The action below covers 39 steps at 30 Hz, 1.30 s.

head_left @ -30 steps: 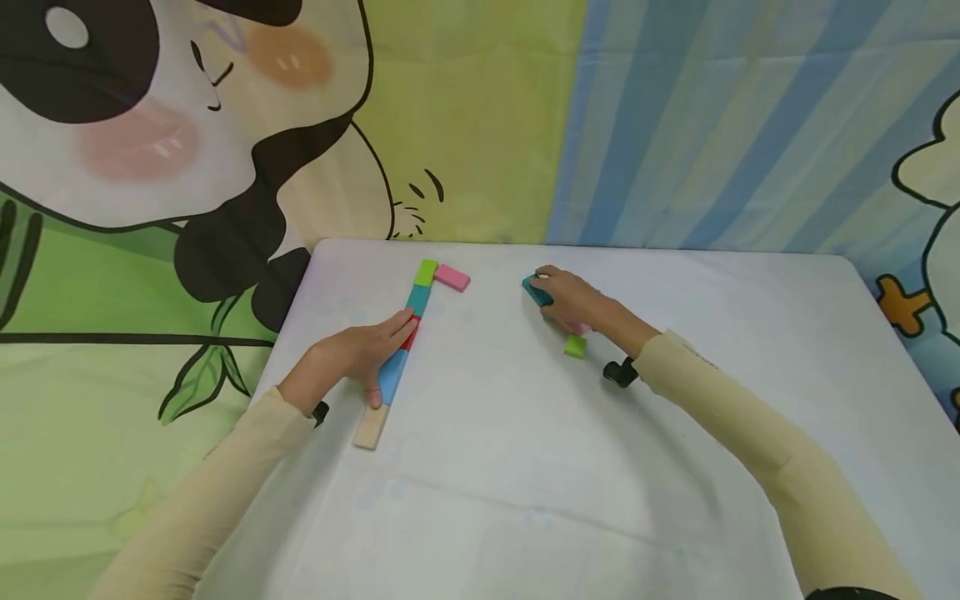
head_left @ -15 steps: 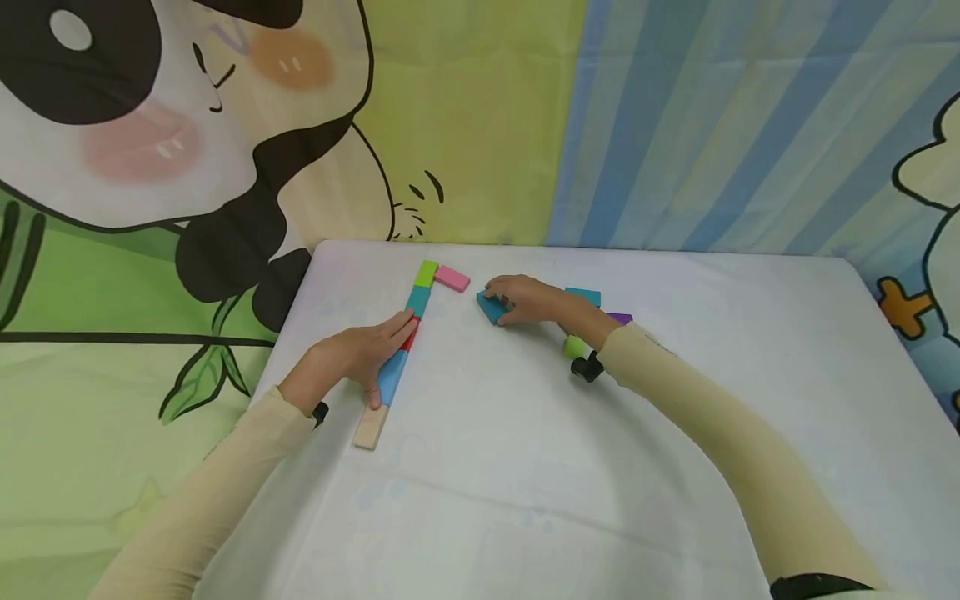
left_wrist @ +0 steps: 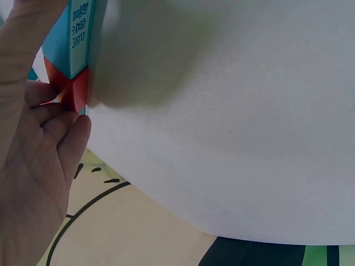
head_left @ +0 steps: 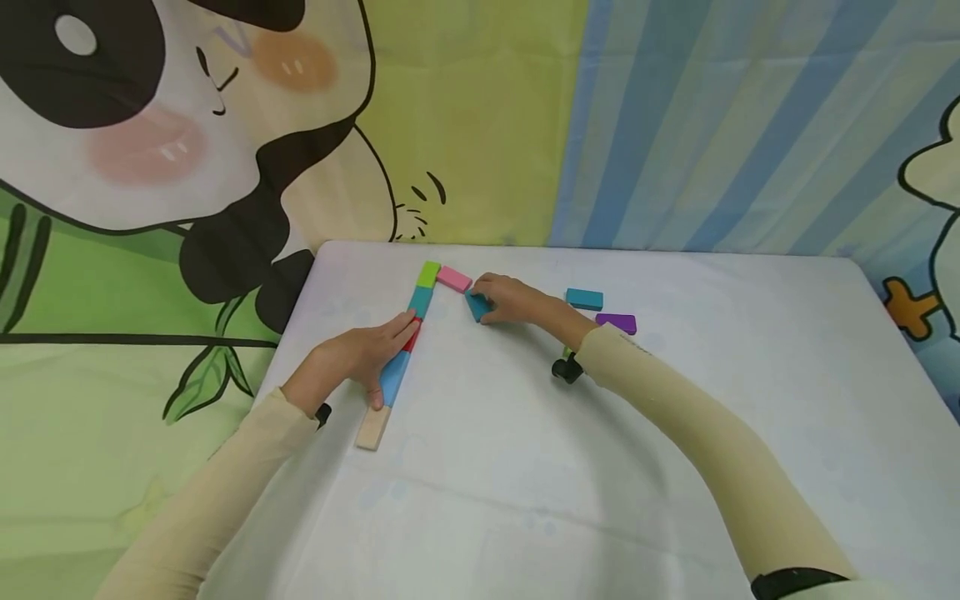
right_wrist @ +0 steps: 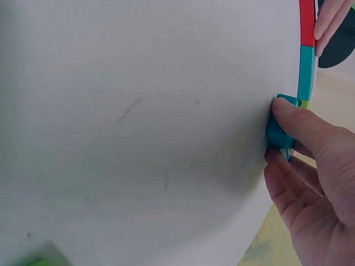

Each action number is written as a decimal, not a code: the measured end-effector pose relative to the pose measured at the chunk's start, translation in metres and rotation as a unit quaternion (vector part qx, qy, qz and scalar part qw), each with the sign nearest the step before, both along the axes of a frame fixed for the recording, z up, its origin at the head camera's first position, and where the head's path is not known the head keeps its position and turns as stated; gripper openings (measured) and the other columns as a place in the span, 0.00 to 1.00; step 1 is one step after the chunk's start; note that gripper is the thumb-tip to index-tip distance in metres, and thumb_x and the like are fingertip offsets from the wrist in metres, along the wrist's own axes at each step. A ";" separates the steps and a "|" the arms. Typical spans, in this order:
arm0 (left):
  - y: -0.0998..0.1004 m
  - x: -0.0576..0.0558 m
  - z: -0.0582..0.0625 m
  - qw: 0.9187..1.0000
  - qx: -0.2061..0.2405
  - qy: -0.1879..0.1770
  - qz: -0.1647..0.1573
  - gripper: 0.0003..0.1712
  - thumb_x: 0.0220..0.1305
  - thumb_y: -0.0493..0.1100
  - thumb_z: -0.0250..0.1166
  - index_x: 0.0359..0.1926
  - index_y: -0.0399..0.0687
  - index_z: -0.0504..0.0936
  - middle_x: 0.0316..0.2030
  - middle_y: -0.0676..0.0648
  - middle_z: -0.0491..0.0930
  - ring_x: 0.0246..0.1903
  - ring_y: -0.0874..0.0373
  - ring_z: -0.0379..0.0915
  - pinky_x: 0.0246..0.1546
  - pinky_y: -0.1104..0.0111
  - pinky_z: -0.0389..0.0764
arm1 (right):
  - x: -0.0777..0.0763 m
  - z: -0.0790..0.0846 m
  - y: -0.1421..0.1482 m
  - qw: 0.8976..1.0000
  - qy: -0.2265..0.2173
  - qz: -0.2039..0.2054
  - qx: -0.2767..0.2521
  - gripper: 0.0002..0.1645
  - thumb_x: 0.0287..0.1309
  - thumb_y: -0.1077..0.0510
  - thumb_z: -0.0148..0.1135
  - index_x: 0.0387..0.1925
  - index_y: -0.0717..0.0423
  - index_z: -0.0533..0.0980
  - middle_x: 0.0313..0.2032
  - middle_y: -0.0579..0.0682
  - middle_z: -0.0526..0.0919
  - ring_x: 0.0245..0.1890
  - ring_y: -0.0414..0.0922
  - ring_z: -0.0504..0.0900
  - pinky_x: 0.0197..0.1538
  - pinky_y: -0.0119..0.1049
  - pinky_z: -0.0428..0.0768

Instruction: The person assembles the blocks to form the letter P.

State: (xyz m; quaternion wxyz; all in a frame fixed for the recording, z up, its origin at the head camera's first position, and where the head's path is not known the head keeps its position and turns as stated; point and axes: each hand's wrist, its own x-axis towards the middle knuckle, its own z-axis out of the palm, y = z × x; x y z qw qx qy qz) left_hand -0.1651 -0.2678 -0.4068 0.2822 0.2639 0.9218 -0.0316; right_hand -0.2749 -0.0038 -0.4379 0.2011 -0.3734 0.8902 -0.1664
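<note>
Colored blocks form a slanting row on the white table: green block (head_left: pixel 428 274) at the far end, then teal block (head_left: pixel 420 302), red block (head_left: pixel 412 335), blue block (head_left: pixel 393 379) and plain wood block (head_left: pixel 372 428). A pink block (head_left: pixel 454 279) angles off to the right from the green one. My left hand (head_left: pixel 348 362) rests along the row, fingertips at the red block and thumb near the blue block's near end. Between thumb and fingers, my right hand (head_left: pixel 517 302) pinches another teal block (head_left: pixel 476 307), close to the pink one's right end; the right wrist view shows this held block (right_wrist: pixel 279 133) partly covered by fingers.
Right of my right hand lie a teal block (head_left: pixel 584 299) and a purple block (head_left: pixel 617 323). A green block (head_left: pixel 567 352) is mostly hidden under my right forearm. A printed cloth backdrop (head_left: pixel 480 125) rises behind the table's far edge.
My right hand has carried the teal block leftward, up to the pink block, uncovering the teal and purple blocks at the right. My left hand has stayed on the row.
</note>
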 end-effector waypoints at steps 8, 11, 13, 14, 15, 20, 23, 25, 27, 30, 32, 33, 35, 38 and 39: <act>0.003 -0.003 -0.003 1.000 -0.004 -0.004 0.006 0.84 0.28 0.68 0.76 0.76 0.40 0.35 0.77 0.39 0.31 0.76 0.43 0.44 0.66 0.51 0.68 | 0.009 0.003 0.016 0.999 0.034 -0.034 -0.019 0.39 0.61 0.49 0.65 0.70 0.55 0.63 0.72 0.58 0.59 0.66 0.53 0.70 0.67 0.47 0.71; 0.004 -0.003 -0.003 1.000 -0.005 -0.007 0.010 0.84 0.28 0.68 0.76 0.76 0.40 0.34 0.77 0.39 0.30 0.76 0.43 0.42 0.66 0.51 0.68 | 0.016 0.010 0.042 0.996 0.070 -0.047 -0.020 0.36 0.63 0.49 0.63 0.69 0.54 0.64 0.72 0.59 0.59 0.70 0.56 0.64 0.68 0.51 0.69; 0.004 -0.003 -0.003 1.000 -0.004 -0.005 0.009 0.84 0.28 0.68 0.76 0.76 0.40 0.35 0.77 0.39 0.30 0.76 0.43 0.43 0.66 0.51 0.69 | 0.019 0.014 0.068 0.995 0.082 -0.059 -0.018 0.33 0.65 0.51 0.61 0.68 0.55 0.66 0.71 0.60 0.60 0.71 0.58 0.61 0.67 0.54 0.69; 0.004 -0.003 -0.002 1.000 -0.003 -0.006 0.011 0.84 0.28 0.68 0.77 0.76 0.40 0.35 0.77 0.39 0.31 0.76 0.42 0.43 0.66 0.50 0.69 | 0.020 0.014 0.082 0.994 0.089 -0.063 -0.014 0.32 0.66 0.52 0.60 0.68 0.56 0.66 0.71 0.61 0.60 0.71 0.59 0.61 0.67 0.55 0.69; 0.004 -0.003 -0.002 1.000 -0.002 -0.007 0.012 0.84 0.27 0.67 0.77 0.76 0.39 0.35 0.77 0.38 0.31 0.76 0.42 0.43 0.66 0.50 0.69 | 0.020 0.014 0.097 0.993 0.092 -0.068 -0.011 0.30 0.66 0.53 0.60 0.67 0.56 0.67 0.71 0.62 0.61 0.71 0.60 0.60 0.67 0.57 0.68; 0.002 -0.001 -0.002 1.000 -0.003 -0.008 0.011 0.85 0.27 0.67 0.77 0.76 0.39 0.35 0.77 0.38 0.31 0.75 0.42 0.44 0.66 0.49 0.68 | 0.013 0.003 0.153 0.995 0.081 -0.059 -0.001 0.29 0.66 0.60 0.57 0.68 0.57 0.67 0.68 0.67 0.64 0.68 0.64 0.63 0.65 0.60 0.68; 0.001 -0.001 -0.004 1.000 -0.002 -0.007 0.009 0.85 0.27 0.68 0.77 0.76 0.40 0.35 0.77 0.39 0.31 0.75 0.42 0.44 0.65 0.50 0.69 | 0.008 -0.001 0.168 0.997 0.064 -0.039 0.015 0.31 0.65 0.65 0.56 0.69 0.59 0.64 0.64 0.69 0.67 0.64 0.65 0.67 0.63 0.58 0.71; 0.001 -0.001 -0.005 1.000 0.002 -0.005 0.008 0.85 0.27 0.68 0.77 0.76 0.39 0.35 0.77 0.38 0.32 0.75 0.41 0.44 0.65 0.49 0.69 | 0.006 0.000 0.169 0.997 0.058 -0.031 0.027 0.34 0.63 0.66 0.56 0.70 0.60 0.63 0.64 0.68 0.67 0.63 0.64 0.68 0.62 0.58 0.72; 0.001 0.000 -0.004 1.000 0.005 -0.003 0.008 0.85 0.26 0.69 0.77 0.76 0.39 0.36 0.77 0.38 0.32 0.75 0.41 0.43 0.65 0.49 0.69 | 0.005 0.002 0.168 0.997 0.051 -0.024 0.044 0.36 0.61 0.67 0.58 0.71 0.60 0.61 0.67 0.66 0.63 0.65 0.64 0.66 0.63 0.58 0.71; 0.000 0.000 -0.005 1.000 0.006 -0.004 0.009 0.85 0.27 0.68 0.77 0.76 0.39 0.35 0.77 0.38 0.32 0.76 0.41 0.41 0.66 0.49 0.68 | 0.003 0.010 0.165 0.997 0.026 -0.014 0.064 0.40 0.60 0.65 0.61 0.72 0.62 0.57 0.72 0.63 0.57 0.68 0.64 0.62 0.66 0.59 0.69; 0.000 0.000 -0.005 1.000 0.004 -0.005 0.009 0.85 0.27 0.68 0.77 0.76 0.39 0.35 0.77 0.38 0.32 0.76 0.42 0.41 0.66 0.49 0.67 | 0.003 0.015 0.164 0.997 0.004 -0.013 0.076 0.42 0.59 0.64 0.62 0.72 0.63 0.56 0.73 0.63 0.56 0.69 0.64 0.61 0.67 0.59 0.67; 0.000 0.000 -0.005 1.000 0.003 -0.006 0.010 0.85 0.27 0.68 0.77 0.76 0.40 0.35 0.77 0.38 0.31 0.76 0.42 0.41 0.67 0.50 0.67 | 0.003 0.017 0.163 0.997 -0.003 -0.014 0.080 0.42 0.59 0.64 0.62 0.72 0.63 0.56 0.73 0.63 0.57 0.69 0.63 0.61 0.67 0.59 0.67; 0.000 0.000 -0.005 1.000 0.003 -0.002 0.006 0.85 0.27 0.68 0.77 0.76 0.39 0.35 0.77 0.38 0.32 0.76 0.42 0.42 0.66 0.50 0.68 | 0.002 0.019 0.163 0.996 -0.011 -0.020 0.081 0.41 0.59 0.63 0.62 0.72 0.62 0.57 0.71 0.64 0.61 0.68 0.62 0.64 0.66 0.59 0.67; 0.000 0.000 -0.004 1.000 0.004 0.000 0.005 0.84 0.27 0.68 0.77 0.76 0.38 0.36 0.77 0.37 0.33 0.75 0.41 0.43 0.66 0.50 0.69 | -0.002 0.019 0.163 0.996 -0.010 -0.020 0.085 0.41 0.60 0.62 0.62 0.72 0.60 0.57 0.70 0.64 0.63 0.67 0.60 0.66 0.65 0.58 0.69; 0.001 0.000 -0.003 1.000 0.003 0.000 0.005 0.84 0.27 0.68 0.77 0.76 0.38 0.36 0.77 0.37 0.33 0.75 0.41 0.43 0.66 0.50 0.69 | -0.004 0.018 0.164 0.996 -0.012 -0.016 0.085 0.42 0.60 0.61 0.62 0.73 0.59 0.56 0.71 0.63 0.61 0.67 0.60 0.65 0.66 0.58 0.68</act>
